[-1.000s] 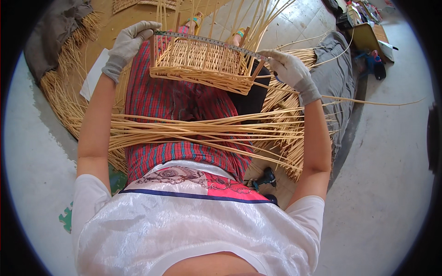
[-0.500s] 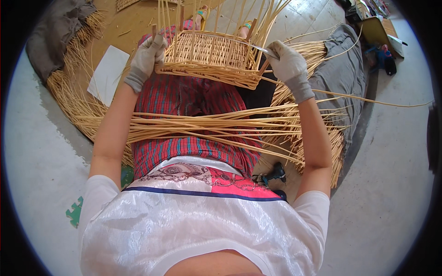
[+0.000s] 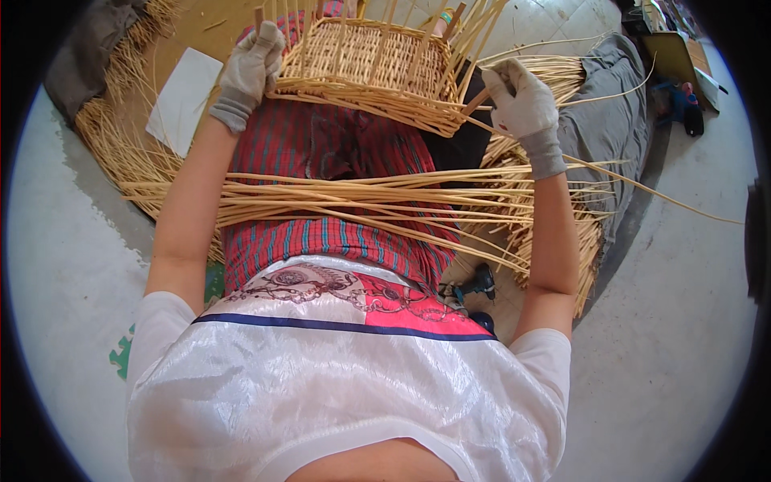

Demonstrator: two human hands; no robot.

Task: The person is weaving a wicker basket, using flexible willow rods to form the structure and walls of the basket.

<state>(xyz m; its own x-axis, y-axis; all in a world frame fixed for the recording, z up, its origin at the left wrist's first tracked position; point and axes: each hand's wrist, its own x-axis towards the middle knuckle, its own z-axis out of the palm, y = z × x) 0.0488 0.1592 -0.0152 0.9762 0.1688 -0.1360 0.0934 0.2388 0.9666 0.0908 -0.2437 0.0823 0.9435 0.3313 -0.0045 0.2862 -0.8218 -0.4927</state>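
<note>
A shallow rectangular wicker basket (image 3: 373, 60) rests over my knees, with upright rods rising from its sides and wooden pegs at its corners. My left hand (image 3: 253, 68), in a pale work glove, is closed on the basket's left end, beside a corner peg. At the right end, my gloved right hand (image 3: 522, 96) has its fingers curled in beside another wooden peg (image 3: 475, 100). What these fingers hold, if anything, is hidden. A long wicker rod (image 3: 650, 190) runs from the basket's right corner, beneath that hand and out to the right.
Loose wicker rods (image 3: 337, 193) lie across my lap. More rods are heaped on both sides, partly under a grey cloth (image 3: 606, 120) at the right. A white sheet (image 3: 185, 100) lies on the left. A power drill (image 3: 478, 285) sits on the floor beside my right hip.
The basket sits higher in the view. My right hand has shifted a little right and down; the pale flat strip at its fingers no longer shows. The long rod's free end has dropped lower.
</note>
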